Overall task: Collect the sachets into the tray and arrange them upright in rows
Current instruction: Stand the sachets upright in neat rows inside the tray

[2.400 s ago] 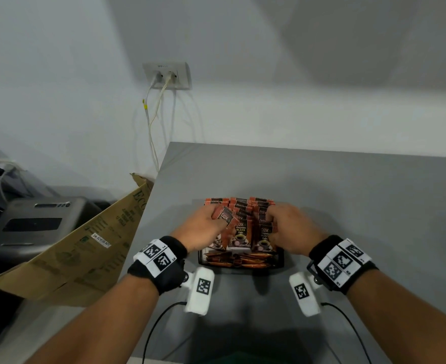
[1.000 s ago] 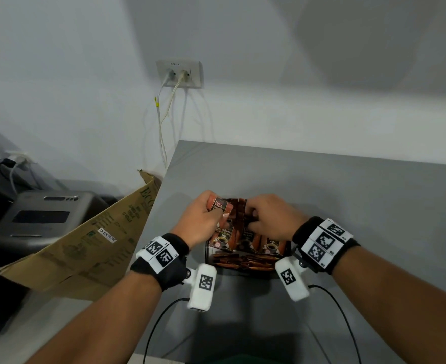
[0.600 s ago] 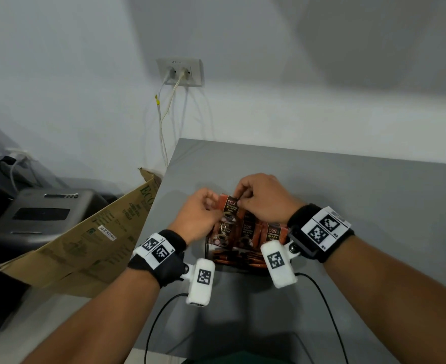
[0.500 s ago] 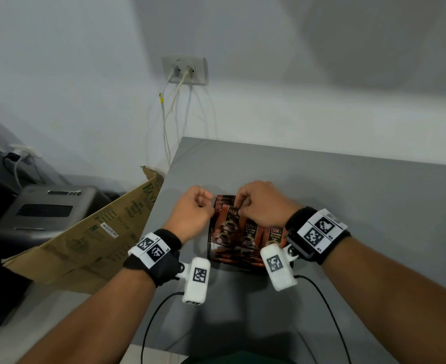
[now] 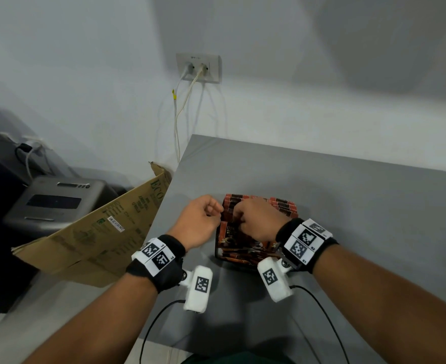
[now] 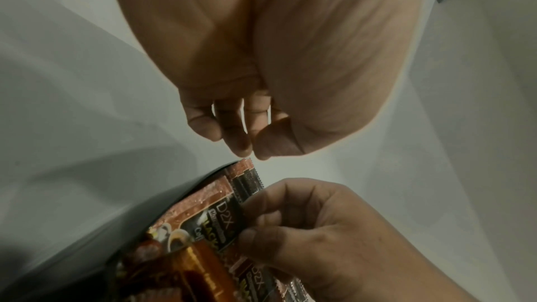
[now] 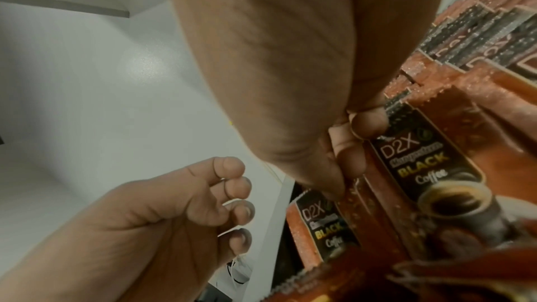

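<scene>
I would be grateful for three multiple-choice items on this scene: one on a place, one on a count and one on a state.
1. The cardboard lies: A left of the table; B on the table; C right of the table.
2. Count of plugs in the wall socket: A one; B two; C four.
3. The right hand: A pinches a sachet; B lies flat; C makes an empty fist.
Answers: A, it leans by the table's left edge; B, two plugs show; A, it grips a sachet's top edge.

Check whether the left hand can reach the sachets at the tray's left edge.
Probably yes: the left hand, empty, hovers right beside those sachets with nothing between; the right hand pinching a sachet there may crowd it.
</scene>
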